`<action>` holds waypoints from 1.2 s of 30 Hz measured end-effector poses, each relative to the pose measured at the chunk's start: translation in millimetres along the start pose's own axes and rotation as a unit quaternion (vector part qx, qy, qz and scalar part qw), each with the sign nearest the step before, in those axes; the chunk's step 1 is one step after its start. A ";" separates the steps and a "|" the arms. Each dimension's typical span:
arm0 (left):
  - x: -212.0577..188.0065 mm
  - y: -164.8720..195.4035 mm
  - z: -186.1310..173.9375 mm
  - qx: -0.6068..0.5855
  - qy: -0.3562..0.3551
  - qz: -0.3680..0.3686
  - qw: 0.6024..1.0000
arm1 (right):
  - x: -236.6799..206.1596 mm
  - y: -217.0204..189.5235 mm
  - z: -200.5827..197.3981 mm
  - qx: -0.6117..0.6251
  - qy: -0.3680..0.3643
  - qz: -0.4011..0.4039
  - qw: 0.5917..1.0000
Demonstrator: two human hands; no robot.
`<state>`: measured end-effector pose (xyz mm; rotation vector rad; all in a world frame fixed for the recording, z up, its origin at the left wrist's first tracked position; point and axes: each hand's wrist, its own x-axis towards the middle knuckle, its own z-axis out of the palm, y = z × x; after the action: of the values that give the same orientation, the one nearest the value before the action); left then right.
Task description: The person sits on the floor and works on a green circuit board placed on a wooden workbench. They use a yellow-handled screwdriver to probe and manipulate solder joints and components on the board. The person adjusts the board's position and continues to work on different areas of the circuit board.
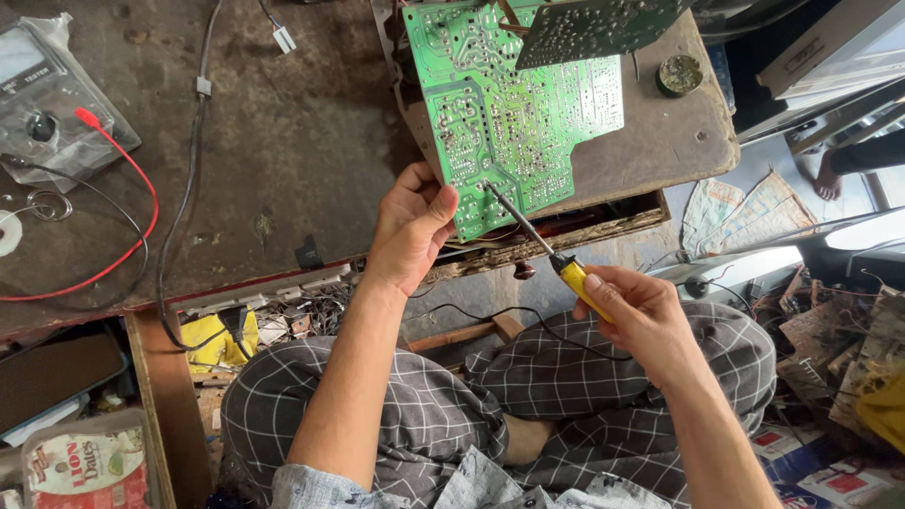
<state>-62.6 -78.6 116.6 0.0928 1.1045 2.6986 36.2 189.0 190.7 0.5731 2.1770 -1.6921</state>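
Head view: worn, stained brown surface (283,141), dusty, edge chipped near the person. Green circuit board (514,104) lies solder-side up on a smaller brown board (660,141) at the surface's right end, its lower corner overhanging the edge. Left hand (410,231) grips that lower left corner, fingers closed round the board edge, thumb on top. Right hand (636,311) closed on the yellow handle of a soldering iron (537,240); tip touches the circuit board near its bottom edge. Iron's black cord (528,320) trails across the lap. Second darker circuit board (594,24) rests tilted on top of the green one. Small round tin (680,75) just right of the green board. Far left: multimeter in plastic wrap (42,94) with red lead (123,217) and black cable (184,188) looping over the surface. Solder coil (42,205) near it. Person sits cross-legged in grey checked trousers (424,405). Cluttered room: wire tangle (302,316) under the surface, scrap and paper on the floor at right, food packet (85,467) bottom left, another person's bare foot (830,179) upper right.
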 end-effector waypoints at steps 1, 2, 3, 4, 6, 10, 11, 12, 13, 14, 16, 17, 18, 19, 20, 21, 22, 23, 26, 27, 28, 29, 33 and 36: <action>0.4 -0.1 -0.4 -0.002 -0.002 0.001 1.000 | -1.5 -1.2 1.3 -0.024 0.017 0.001 1.000; 0.7 -0.4 -0.9 -0.004 -0.004 0.002 1.000 | -3.4 -2.4 2.7 -0.048 0.033 0.003 0.998; 0.8 -0.8 -1.5 -0.007 -0.006 0.003 1.000 | -5.4 -4.1 3.6 -0.073 0.050 0.004 0.996; 0.7 -1.2 -2.1 -0.008 -0.007 0.003 1.000 | -7.9 -6.4 3.7 -0.082 0.060 -0.002 0.995; 1.4 -2.3 -3.8 -0.010 -0.010 0.003 1.000 | -14.2 -11.9 1.4 -0.102 0.080 -0.015 0.991; 1.6 -5.1 -8.6 -0.014 -0.020 0.010 1.000 | -29.8 -26.9 -20.4 -0.126 0.175 -0.017 0.976; 1.5 -6.0 -9.6 -0.017 -0.023 0.012 1.000 | -33.3 -30.2 -27.9 -0.118 0.207 -0.043 0.970; 2.1 -7.0 -10.0 -0.019 -0.027 0.015 0.999 | -34.8 -32.5 -34.3 -0.110 0.240 -0.070 0.962; 2.6 -7.4 -10.1 -0.019 -0.024 0.015 0.999 | -34.2 -34.0 -39.1 -0.082 0.272 -0.128 0.950; 2.2 -7.7 -10.1 -0.020 -0.021 0.014 0.999 | -33.0 -34.6 -43.8 -0.054 0.301 -0.185 0.934; 3.3 -6.2 -9.3 -0.018 -0.019 0.021 0.999 | -23.3 -35.7 -52.0 -0.114 0.327 -0.209 0.915; 2.0 -4.9 -8.7 -0.016 -0.019 0.024 0.999 | -17.7 -35.9 -56.0 -0.201 0.322 -0.170 0.909; 1.2 -4.1 -7.4 -0.014 -0.023 0.026 0.999 | -15.2 -34.3 -59.4 -0.286 0.317 -0.128 0.895; 3.1 -3.2 -5.7 0.020 -0.010 0.017 1.000 | -14.0 -32.3 -62.9 -0.273 0.328 -0.134 0.894; 2.9 -0.9 -5.0 0.053 0.011 0.012 0.998 | -14.1 -29.9 -65.7 -0.262 0.331 -0.143 0.895; -0.9 0.7 -5.3 0.089 0.041 -0.004 0.995 | -16.0 -25.6 -66.1 -0.253 0.326 -0.140 0.900; -5.3 2.2 -5.7 0.115 0.035 0.010 0.993 | -20.0 -19.9 -64.2 -0.240 0.313 -0.117 0.911; -5.6 2.5 -5.1 0.138 0.022 0.030 0.990 | -23.8 -15.3 -62.5 -0.229 0.306 -0.100 0.919; 0.4 5.7 -6.4 0.187 0.013 0.064 0.980 | -26.5 -1.2 -43.1 -0.168 0.242 -0.153 0.943; 0.0 5.7 -6.8 0.197 0.018 0.061 0.978 | -29.7 3.3 -34.7 -0.146 0.211 -0.178 0.950; 0.1 6.2 -7.5 0.196 0.016 0.062 0.978 | -32.1 6.5 -26.9 -0.148 0.197 -0.178 0.953; 1.1 6.3 -7.6 0.195 0.014 0.062 0.979 | -33.9 8.6 -19.4 -0.150 0.182 -0.177 0.955; -0.7 6.0 -7.5 0.197 0.022 0.049 0.979 | -38.3 8.2 0.6 -0.214 0.153 -0.095 0.960; 0.2 5.8 -6.8 0.185 0.015 0.054 0.981 | -37.1 3.0 9.7 -0.237 0.137 -0.143 0.951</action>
<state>-64.8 -87.2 115.8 0.1760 1.6444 2.5552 69.9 176.0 203.8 0.3897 2.8577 -1.1816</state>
